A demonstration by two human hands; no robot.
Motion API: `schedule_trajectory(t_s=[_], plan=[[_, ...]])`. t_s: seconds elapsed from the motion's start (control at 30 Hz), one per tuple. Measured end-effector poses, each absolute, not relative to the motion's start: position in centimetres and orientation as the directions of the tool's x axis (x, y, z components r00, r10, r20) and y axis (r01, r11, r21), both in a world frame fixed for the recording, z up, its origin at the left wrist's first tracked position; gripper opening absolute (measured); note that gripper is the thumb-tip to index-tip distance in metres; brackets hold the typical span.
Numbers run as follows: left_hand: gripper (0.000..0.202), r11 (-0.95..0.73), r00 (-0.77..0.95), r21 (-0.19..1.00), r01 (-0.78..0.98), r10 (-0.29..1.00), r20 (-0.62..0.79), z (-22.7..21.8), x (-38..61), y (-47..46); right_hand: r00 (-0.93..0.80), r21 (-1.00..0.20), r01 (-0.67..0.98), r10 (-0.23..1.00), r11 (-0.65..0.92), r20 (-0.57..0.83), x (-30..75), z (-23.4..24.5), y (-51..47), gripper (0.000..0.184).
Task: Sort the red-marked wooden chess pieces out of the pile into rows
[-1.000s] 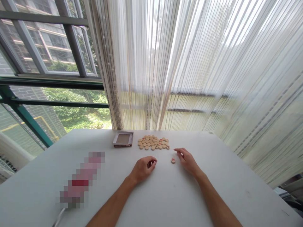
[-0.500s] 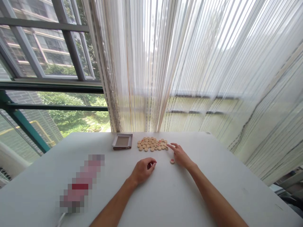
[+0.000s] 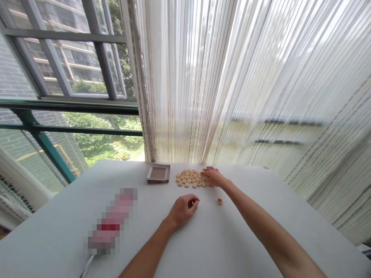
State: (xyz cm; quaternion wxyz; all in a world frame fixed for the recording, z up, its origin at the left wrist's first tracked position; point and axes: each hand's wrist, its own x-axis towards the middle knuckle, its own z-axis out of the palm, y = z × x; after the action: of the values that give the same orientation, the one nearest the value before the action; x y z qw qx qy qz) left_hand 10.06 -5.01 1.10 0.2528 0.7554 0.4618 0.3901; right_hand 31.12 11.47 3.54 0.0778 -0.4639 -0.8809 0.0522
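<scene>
Round wooden Chinese chess pieces (image 3: 189,177) lie close together at the far side of the white table, some with red or dark characters facing up. Over the right end of this group is my right hand (image 3: 213,177), its fingers stretched out and hiding some pieces; it is open. One piece with a red mark (image 3: 220,201) lies apart, nearer to me, below that hand. My left hand (image 3: 184,210) rests on the table in front of the group. Its fingers curl round to the thumb, and I see nothing held in the hollow.
A shallow box with a pale rim (image 3: 158,173) stands left of the pieces. Further left lies a blurred-out pink object (image 3: 111,220) with a white cable. Behind the table's far edge hang striped sheer curtains (image 3: 185,96), with a window at the left.
My right hand has moved forward, further over the right end of the group. The lone piece looks turned or tilted. My left hand keeps its pose; the whole view has shifted.
</scene>
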Motion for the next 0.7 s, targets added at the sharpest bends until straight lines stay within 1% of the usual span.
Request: schedule_trajectory(t_s=[0.23, 0.37, 0.5, 0.7], plan=[[0.021, -0.431, 0.263, 0.749, 0.504, 0.902, 0.342, 0.8, 10.0, -4.8, -0.483, -0.192, 0.856, 0.875, 0.479, 0.029, 32.3, 4.0, 14.1, 0.046], [0.021, -0.423, 0.259, 0.761, 0.492, 0.906, 0.336, 0.8, 9.9, -4.8, -0.441, -0.225, 0.872, 0.897, 0.435, 0.026, 34.4, 4.2, 14.3, 0.040], [0.022, -0.420, 0.259, 0.767, 0.484, 0.907, 0.333, 1.0, 9.9, -4.9, -0.416, -0.257, 0.870, 0.906, 0.421, 0.077, 36.5, 4.1, 12.6, 0.036], [0.023, -0.415, 0.250, 0.767, 0.489, 0.909, 0.332, 1.1, 9.9, -4.9, -0.381, -0.304, 0.848, 0.898, 0.434, 0.219, 38.1, 3.0, 8.9, 0.029]])
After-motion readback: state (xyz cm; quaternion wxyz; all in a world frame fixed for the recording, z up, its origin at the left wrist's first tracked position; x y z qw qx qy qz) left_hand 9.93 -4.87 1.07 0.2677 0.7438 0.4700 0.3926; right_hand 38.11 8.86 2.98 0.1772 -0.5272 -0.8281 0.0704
